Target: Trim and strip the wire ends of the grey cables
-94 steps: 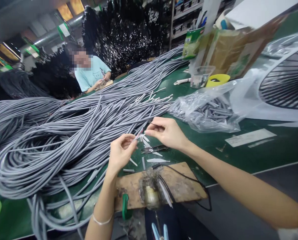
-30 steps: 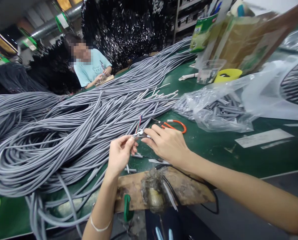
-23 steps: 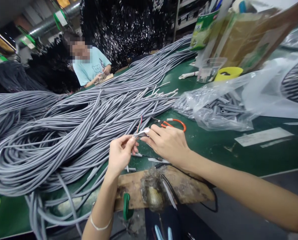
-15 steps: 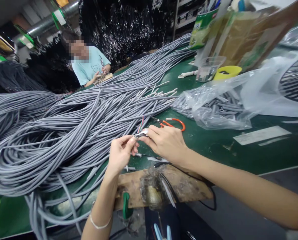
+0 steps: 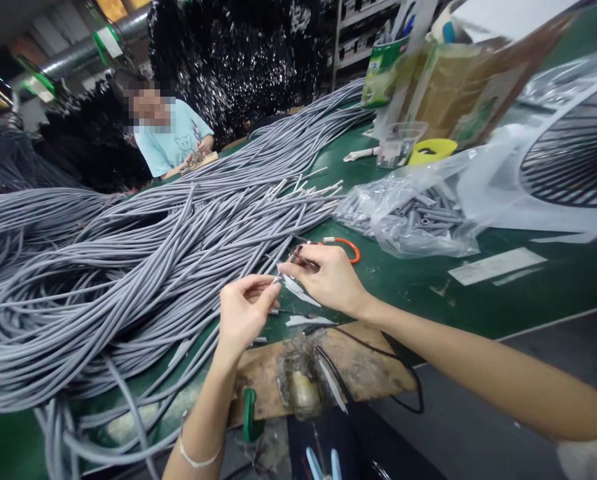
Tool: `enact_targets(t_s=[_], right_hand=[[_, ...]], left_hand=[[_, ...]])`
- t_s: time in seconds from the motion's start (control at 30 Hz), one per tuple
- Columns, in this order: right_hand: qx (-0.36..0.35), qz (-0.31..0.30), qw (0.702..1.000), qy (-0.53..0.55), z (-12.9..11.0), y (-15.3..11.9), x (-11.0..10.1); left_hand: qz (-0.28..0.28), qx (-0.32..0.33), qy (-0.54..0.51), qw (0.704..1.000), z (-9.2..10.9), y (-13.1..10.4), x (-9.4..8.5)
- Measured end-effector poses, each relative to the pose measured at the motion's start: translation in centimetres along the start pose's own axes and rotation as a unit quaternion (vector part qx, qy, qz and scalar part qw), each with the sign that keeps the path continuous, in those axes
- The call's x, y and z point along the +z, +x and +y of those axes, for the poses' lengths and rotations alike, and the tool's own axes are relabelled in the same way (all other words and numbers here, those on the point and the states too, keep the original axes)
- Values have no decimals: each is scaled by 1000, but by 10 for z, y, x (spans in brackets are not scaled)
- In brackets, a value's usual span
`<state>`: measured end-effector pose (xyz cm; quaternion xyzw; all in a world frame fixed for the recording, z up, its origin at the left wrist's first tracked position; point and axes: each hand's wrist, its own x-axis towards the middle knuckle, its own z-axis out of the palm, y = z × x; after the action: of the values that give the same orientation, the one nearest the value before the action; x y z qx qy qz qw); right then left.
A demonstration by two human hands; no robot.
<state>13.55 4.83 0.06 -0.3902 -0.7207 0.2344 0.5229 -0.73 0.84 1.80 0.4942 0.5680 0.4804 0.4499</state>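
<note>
Taking the hands as the clock's centre, with twelve straight ahead, blue handles (image 5: 335, 463) show lowest at six o'clock, and just beyond them lies a stained wooden board (image 5: 368, 357), apparently kept close as a working spot. Over the bench the left hand (image 5: 248, 310) pinches a cable end (image 5: 277, 279) between thumb and forefinger, likely to steady it, while the right hand (image 5: 328, 277) pinches finely at the same spot, its knuckles arched; the strands there are too small to separate. The left forearm rises from seven o'clock, the right slants in from four. White scraps (image 5: 302, 293) lie at four, orange-handled cutters (image 5: 357, 252) at two, probably for easy reach. Grey cables (image 5: 143, 267) spread from nine to twelve; a bag of grey tubes (image 5: 423, 220) sits farther out at two. Beyond, toward eleven, a co-worker (image 5: 163, 137) sits.
</note>
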Motion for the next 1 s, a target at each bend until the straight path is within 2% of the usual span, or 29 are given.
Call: enact_targets(t_s=[0.17,0.33,0.47,0.6,0.8,0.93,1.0], right_hand=[[-33,25,999,16,-5,-3,3],[30,-22,994,100,-7,-8,9],[69,-57,982,167,-8,-10,13],[58,-50,985,154,-9,-7,13],[103,-66,981,151,-4,-1,10],[123,-80,979,141,-2,2,7],[113,-139,975,129,-2,6,-1]], left_hand=[[-8,-30,-92,995,-5,4,4],[-8,-49,-177,983,-5,5,8],[9,-24,-173,985,-4,3,11],[29,-2,-197,980,-6,3,10],[13,-66,-262,963,-5,6,7],[45,-96,-242,964,-4,7,6],[71,-69,-198,975,-3,8,5]])
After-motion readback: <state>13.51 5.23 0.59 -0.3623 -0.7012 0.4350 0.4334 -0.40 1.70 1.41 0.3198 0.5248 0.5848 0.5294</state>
